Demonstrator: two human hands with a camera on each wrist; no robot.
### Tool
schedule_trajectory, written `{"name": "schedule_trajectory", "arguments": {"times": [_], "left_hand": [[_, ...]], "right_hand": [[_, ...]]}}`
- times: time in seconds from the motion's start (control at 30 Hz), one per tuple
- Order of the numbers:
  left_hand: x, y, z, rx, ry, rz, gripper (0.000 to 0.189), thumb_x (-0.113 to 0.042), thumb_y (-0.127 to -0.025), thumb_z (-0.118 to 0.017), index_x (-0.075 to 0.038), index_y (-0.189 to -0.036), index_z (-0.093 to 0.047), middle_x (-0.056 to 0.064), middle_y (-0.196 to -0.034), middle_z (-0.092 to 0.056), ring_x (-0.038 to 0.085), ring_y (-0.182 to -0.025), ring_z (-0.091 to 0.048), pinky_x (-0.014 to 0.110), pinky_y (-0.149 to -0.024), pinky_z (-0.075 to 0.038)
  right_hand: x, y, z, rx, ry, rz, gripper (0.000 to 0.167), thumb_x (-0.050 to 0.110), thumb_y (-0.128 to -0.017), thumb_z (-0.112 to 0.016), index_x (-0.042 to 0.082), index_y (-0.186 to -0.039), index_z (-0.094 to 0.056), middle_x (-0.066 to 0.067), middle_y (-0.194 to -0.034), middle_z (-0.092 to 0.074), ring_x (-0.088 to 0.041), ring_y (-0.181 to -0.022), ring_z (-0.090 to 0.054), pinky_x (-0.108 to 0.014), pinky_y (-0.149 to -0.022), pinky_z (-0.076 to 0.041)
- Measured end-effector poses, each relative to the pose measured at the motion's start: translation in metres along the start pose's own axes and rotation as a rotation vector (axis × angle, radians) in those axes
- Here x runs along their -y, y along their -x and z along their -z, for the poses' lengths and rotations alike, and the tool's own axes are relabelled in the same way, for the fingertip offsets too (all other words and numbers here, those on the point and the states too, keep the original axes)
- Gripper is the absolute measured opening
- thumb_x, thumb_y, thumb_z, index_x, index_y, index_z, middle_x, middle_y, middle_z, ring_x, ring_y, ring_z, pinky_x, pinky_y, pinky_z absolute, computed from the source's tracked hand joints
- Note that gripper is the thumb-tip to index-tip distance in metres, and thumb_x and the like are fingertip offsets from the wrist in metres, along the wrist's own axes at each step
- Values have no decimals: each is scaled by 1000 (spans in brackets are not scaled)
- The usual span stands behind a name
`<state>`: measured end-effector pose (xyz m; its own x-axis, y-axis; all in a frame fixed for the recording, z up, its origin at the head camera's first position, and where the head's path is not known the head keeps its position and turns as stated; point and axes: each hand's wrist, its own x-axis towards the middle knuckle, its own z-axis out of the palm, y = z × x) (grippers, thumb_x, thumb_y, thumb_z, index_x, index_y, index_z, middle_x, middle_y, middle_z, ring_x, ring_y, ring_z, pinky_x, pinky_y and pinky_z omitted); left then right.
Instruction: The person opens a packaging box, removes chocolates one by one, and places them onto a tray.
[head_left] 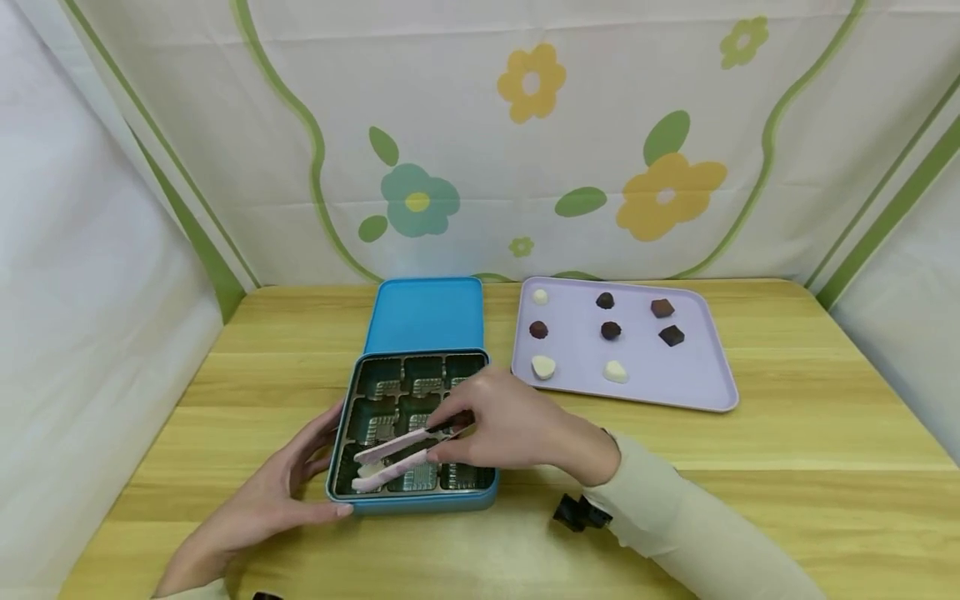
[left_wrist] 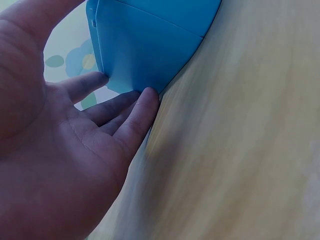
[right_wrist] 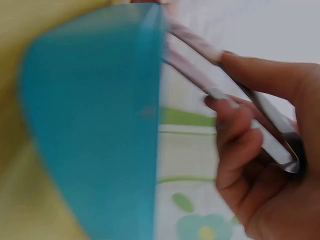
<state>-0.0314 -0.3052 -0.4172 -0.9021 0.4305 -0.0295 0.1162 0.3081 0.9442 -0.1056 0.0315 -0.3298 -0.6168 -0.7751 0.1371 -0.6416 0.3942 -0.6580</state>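
My right hand (head_left: 506, 421) holds a pair of tongs (head_left: 393, 469) with pale pink arms over a blue tin (head_left: 420, 503). The tong tips reach into the tin's front-left compartment. A white chocolate (head_left: 370, 470) shows between them; whether they touch it I cannot tell. The dark tray (head_left: 397, 400) inside has several compartments. At the tin's left side is my left hand (head_left: 277, 487), its thumb at the front-left corner. In the left wrist view, fairly straight fingers (left_wrist: 135, 117) touch the tin's side. The right wrist view shows fingers and thumb around the tongs (right_wrist: 250, 95).
A blue lid (head_left: 427, 312) lies behind the tin. To the right stands a lilac tray (head_left: 652, 387) with several white, brown and dark chocolates (head_left: 611, 331) spaced apart. A floral cloth (head_left: 480, 150) hangs behind the wooden table (head_left: 810, 417).
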Motion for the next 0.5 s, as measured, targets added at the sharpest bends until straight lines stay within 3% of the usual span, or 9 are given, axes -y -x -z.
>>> {"name": "schedule_trajectory", "arguments": {"times": [0.13,0.27,0.5], "left_hand": [[-1,0,-2,9,30,-9,109,-2,-89,-85,-20,-174,-18,32,-173,-25,-9,-144,-47,10,-112,-43],[-2,0,-4,15,52,12,109,-3,-90,-85,-22,-174,-18,30,-173,-26,-7,-145,-47,10,-112,-44],[-3,-1,-1,12,46,1,109,-2,-89,-84,-23,-174,-20,28,-174,-27,-8,-145,-46,10,-112,-44]], "right_hand": [[19,-23,3,127,184,-3,23,34,-91,-87,19,-108,-88,7,-97,-84,5,-63,-55,-15,-58,-45],[32,-37,2,195,316,3,20,34,-91,-87,21,-106,-88,10,-97,-83,6,-65,-57,-14,-64,-49],[41,-47,1,236,361,-10,16,33,-91,-86,23,-104,-88,13,-94,-81,3,-69,-58,-13,-59,-47]]}}
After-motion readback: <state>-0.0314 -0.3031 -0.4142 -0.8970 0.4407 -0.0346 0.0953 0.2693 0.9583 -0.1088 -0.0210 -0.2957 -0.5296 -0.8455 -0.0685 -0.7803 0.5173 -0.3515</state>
